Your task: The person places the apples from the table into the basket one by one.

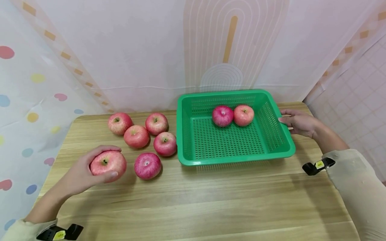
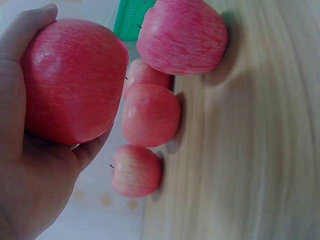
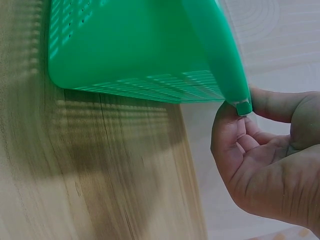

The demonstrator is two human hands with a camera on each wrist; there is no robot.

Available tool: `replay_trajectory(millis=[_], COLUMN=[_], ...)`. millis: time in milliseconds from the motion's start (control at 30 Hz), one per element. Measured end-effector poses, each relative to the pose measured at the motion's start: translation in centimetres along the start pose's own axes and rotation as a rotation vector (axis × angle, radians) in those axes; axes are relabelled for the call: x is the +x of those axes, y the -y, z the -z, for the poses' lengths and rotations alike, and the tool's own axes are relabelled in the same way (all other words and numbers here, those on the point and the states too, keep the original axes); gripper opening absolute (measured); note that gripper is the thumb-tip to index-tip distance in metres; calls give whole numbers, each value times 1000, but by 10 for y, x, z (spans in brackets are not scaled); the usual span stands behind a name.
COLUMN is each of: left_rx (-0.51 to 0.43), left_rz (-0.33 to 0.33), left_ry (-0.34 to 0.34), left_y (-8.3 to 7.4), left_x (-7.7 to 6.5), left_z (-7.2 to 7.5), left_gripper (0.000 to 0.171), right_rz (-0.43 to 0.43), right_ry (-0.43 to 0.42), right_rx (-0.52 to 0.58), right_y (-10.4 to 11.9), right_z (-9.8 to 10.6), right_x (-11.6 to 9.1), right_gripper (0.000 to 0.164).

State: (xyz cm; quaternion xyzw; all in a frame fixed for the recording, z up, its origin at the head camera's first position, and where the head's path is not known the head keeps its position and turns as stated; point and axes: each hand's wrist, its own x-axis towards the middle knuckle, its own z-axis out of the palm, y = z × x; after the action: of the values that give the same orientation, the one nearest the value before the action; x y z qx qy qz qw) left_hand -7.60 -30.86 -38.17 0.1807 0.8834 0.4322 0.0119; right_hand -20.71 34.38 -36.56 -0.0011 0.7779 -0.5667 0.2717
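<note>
At the front left of the table, my left hand (image 1: 81, 172) grips a red apple (image 1: 110, 164), thumb on the near side and fingers round the far side. In the left wrist view that apple (image 2: 75, 80) is raised off the wood. My right hand (image 1: 301, 124) pinches the right rim of a green plastic basket (image 1: 235, 160), thumb on top and fingers curled beneath, as the right wrist view shows at the rim (image 3: 227, 60). Inside the basket sit a dark pink apple (image 1: 222, 116) and a lighter red apple (image 1: 243, 115), side by side.
Several apples stand left of the basket, among them a dark pink apple (image 1: 147, 166) near my left hand and a red apple (image 1: 165, 144) close to the basket's left wall. The wooden table (image 1: 226, 201) meets a patterned cloth backdrop (image 1: 135, 50) behind.
</note>
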Motion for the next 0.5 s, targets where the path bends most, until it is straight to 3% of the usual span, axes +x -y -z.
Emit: replay_trajectory(millis=[233, 500], left_rx=[8, 21], left_rz=[9, -28], left_ry=[7, 15], left_y=[-8, -17], left_x=[8, 21], left_z=[5, 8], left_gripper=[65, 65], right_rz=[-2, 2], right_ry=[-2, -5], right_rx=[-8, -1], right_y=[-1, -1], right_z=[0, 1], right_x=[1, 0], right_gripper=[37, 30])
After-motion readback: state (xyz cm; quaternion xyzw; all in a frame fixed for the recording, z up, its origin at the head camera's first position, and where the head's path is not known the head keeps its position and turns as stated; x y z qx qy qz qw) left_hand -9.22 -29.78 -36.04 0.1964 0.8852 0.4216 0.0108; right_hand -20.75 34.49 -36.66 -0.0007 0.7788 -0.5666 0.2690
